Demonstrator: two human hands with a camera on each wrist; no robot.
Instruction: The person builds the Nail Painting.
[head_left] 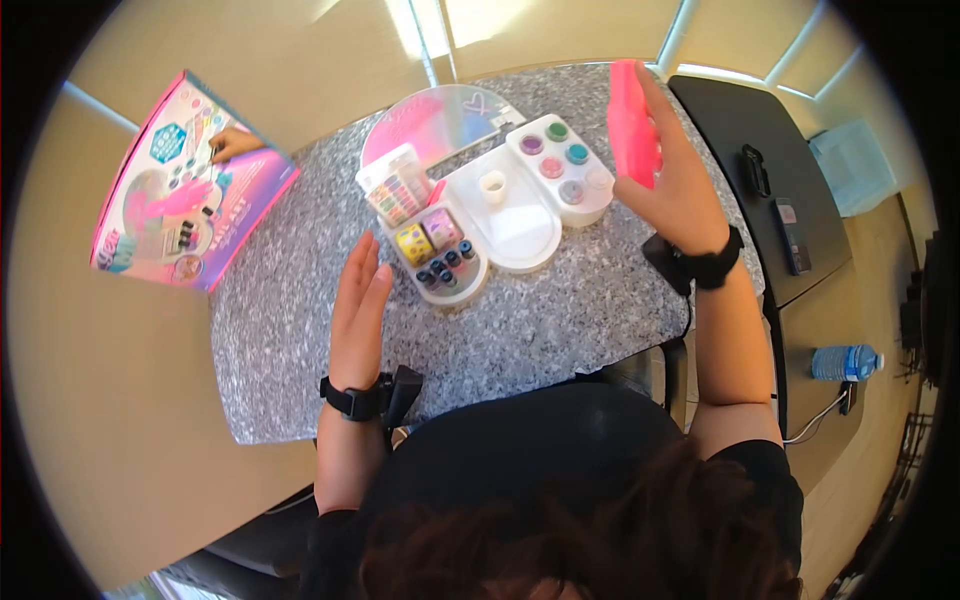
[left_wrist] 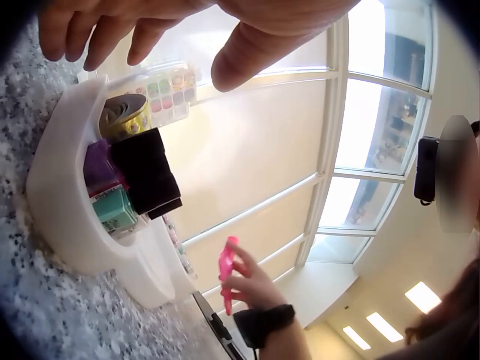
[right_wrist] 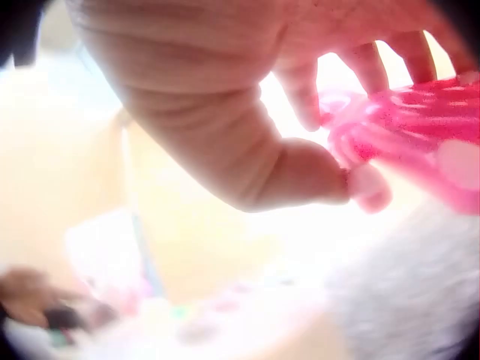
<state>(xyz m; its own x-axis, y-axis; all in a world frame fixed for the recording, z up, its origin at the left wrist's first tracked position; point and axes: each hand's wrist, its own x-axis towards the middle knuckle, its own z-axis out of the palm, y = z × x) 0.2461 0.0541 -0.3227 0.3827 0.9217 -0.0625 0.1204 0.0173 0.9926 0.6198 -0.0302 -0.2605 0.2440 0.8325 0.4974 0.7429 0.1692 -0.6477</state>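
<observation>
My right hand [head_left: 680,175] grips a glossy bright pink plastic piece [head_left: 630,125] with a wavy edge, raised at the right of the table. In the right wrist view the thumb and fingers [right_wrist: 367,67] are bent around the pink plastic piece [right_wrist: 420,127]. Nothing is in my left hand [head_left: 357,315], its fingers extended beside the white tray [head_left: 540,240]. Near it, the tray's left compartment holds small dark-capped nail polish bottles [head_left: 440,270], a yellow roll [head_left: 412,243] and a lilac roll [head_left: 440,228]. A small white cup [head_left: 493,186] stands in the tray's middle.
Pots of coloured glitter [head_left: 552,167] fill the tray's right part. Behind are a clear case of nail tips [head_left: 398,192] and a pastel half-round panel [head_left: 430,120]. A nail art box [head_left: 185,200] stands left. A black surface [head_left: 740,150] adjoins right, with a water bottle [head_left: 842,362] nearby.
</observation>
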